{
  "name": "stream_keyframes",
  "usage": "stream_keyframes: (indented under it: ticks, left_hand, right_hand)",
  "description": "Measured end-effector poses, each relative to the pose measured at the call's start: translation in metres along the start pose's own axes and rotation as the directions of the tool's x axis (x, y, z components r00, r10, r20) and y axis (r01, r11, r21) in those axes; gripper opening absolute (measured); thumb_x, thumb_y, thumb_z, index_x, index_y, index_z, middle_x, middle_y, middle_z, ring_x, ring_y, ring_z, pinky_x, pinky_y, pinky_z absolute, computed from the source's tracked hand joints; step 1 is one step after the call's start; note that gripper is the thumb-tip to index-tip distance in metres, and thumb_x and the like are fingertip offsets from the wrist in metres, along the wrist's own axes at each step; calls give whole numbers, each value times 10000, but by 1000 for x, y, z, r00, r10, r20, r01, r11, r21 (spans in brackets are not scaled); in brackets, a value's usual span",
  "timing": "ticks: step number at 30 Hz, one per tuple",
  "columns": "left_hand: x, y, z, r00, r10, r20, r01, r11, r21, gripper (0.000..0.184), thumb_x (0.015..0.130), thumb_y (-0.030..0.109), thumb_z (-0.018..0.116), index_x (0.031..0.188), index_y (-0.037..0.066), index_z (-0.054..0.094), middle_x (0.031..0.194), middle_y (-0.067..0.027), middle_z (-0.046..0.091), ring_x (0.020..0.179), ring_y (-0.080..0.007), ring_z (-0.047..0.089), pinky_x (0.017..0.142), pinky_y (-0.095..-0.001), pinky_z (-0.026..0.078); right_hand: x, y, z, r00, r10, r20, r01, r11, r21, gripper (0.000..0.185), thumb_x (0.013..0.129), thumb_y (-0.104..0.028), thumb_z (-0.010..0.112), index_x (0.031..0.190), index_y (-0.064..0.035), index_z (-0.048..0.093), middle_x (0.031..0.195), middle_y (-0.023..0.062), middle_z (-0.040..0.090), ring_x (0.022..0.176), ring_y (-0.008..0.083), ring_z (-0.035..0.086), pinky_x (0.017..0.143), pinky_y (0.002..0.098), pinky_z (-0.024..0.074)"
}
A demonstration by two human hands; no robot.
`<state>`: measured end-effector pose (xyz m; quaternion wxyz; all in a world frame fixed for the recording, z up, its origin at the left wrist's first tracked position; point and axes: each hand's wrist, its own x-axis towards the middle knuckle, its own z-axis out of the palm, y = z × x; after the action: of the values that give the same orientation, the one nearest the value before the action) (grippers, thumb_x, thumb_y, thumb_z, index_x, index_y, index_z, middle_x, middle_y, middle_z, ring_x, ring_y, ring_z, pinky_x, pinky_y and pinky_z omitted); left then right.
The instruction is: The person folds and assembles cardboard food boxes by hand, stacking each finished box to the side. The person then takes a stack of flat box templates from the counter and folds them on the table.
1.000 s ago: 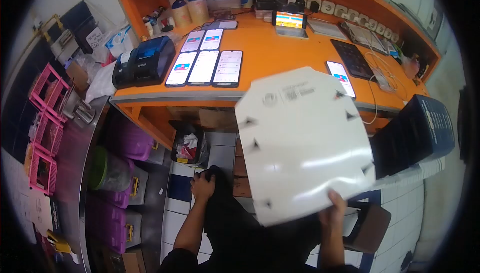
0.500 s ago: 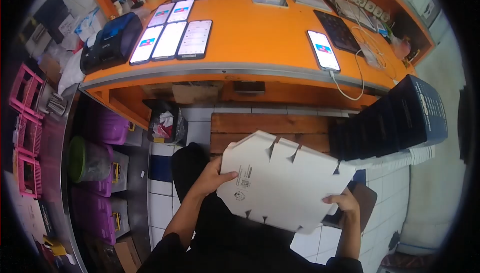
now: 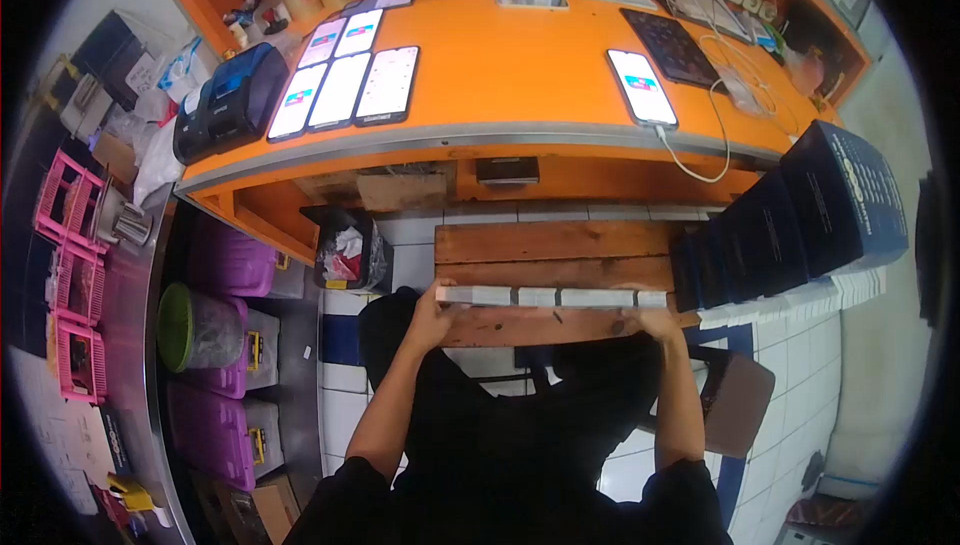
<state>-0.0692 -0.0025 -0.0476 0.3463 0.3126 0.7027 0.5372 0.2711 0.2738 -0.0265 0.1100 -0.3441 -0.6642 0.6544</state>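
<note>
A stack of white flat cardboard box blanks (image 3: 550, 297) stands edge-on over the wooden bench (image 3: 555, 242), its slotted long edge facing up. My left hand (image 3: 430, 318) is closed around its left end. At the right end, my right hand (image 3: 655, 323) grips the same stack, with the fingers partly hidden. Whether the stack's lower edge touches the bench I cannot tell. Dark blue boxes (image 3: 825, 207) lean in a row at the bench's right end, beside a row of white cardboard pieces (image 3: 800, 301).
Ahead is an orange desk (image 3: 510, 70) bearing several phones, a tablet (image 3: 670, 45) and a black printer (image 3: 228, 105). A bin (image 3: 352, 257) stands beneath it. Purple-lidded tubs (image 3: 210, 430) sit to the left, and a brown stool (image 3: 735, 403) to the right.
The cardboard stack went from lying tilted with its broad printed face toward me to standing edge-on. Both my hands moved with it, up toward the bench. The view shifted slightly.
</note>
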Motion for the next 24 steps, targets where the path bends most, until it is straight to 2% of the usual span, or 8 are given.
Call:
stream_keyframes:
  ticks: [4, 11, 13, 17, 19, 20, 22, 24]
  left_hand:
    - [8, 0, 7, 999, 44, 15, -41, 988, -150, 434, 847, -11, 747, 1209, -5, 508, 1092, -96, 647, 987, -176, 635, 895, -337, 521]
    - [20, -29, 12, 993, 82, -90, -87, 994, -59, 387, 786, -19, 752, 1128, -9, 572, 1031, -100, 667, 989, -171, 634, 882, -325, 516]
    - [19, -23, 11, 995, 45, -90, -50, 997, -59, 356, 780, -31, 728, 1109, -9, 595, 1022, -96, 676, 1001, -161, 626, 892, -314, 504]
    - [24, -30, 15, 981, 147, -128, -163, 978, -132, 372, 795, -27, 710, 1147, -8, 592, 1053, -94, 680, 1016, -168, 623, 915, -320, 495]
    - [24, -38, 17, 995, 58, -83, -73, 977, -199, 389, 806, -23, 698, 1180, -7, 591, 1080, -94, 682, 1037, -182, 628, 947, -332, 485]
    - [22, -41, 16, 994, 64, -91, -82, 976, -202, 389, 806, -23, 698, 1180, -7, 591, 1080, -94, 682, 1037, -182, 628, 947, -332, 485]
    - [19, -44, 10, 995, 68, -68, -75, 991, -111, 364, 823, 2, 702, 1171, -17, 599, 1076, -104, 691, 1045, -189, 638, 948, -342, 493]
    - [17, -44, 8, 996, 64, -67, -68, 997, -44, 339, 831, 25, 712, 1151, -22, 611, 1067, -114, 701, 1036, -192, 652, 933, -344, 505]
  right_hand:
    - [6, -1, 7, 999, -42, -30, 40, 998, -50, 450, 753, 62, 610, 1188, -54, 624, 944, 53, 667, 789, 145, 640, 689, 298, 564]
    - [5, -1, 21, 987, 87, -135, -86, 996, 13, 397, 769, 33, 637, 1153, -64, 619, 912, 52, 641, 795, 148, 628, 611, 310, 552]
    - [7, 8, 21, 987, 3, -161, 0, 1000, 14, 379, 778, 22, 651, 1145, -63, 603, 909, 64, 624, 771, 158, 626, 511, 325, 536]
    - [18, 36, 20, 965, -161, -208, 149, 986, -72, 353, 787, 10, 659, 1130, -32, 588, 934, 77, 620, 800, 176, 623, 546, 345, 543]
    - [12, 23, 33, 931, 233, -280, -216, 972, 89, 363, 790, -3, 669, 1143, -2, 587, 989, 72, 632, 886, 182, 616, 743, 342, 536]
    - [14, 39, 34, 934, 224, -278, -209, 974, 82, 363, 790, -3, 669, 1143, -2, 587, 989, 72, 632, 886, 182, 616, 743, 342, 536]
    - [22, 85, 35, 933, 0, -360, 24, 998, 61, 342, 798, -41, 686, 1126, 1, 597, 975, 75, 640, 831, 180, 625, 683, 329, 534]
    - [25, 93, 33, 932, -5, -364, 20, 999, 36, 353, 800, -60, 702, 1128, -2, 584, 956, 75, 639, 751, 185, 625, 601, 325, 519]
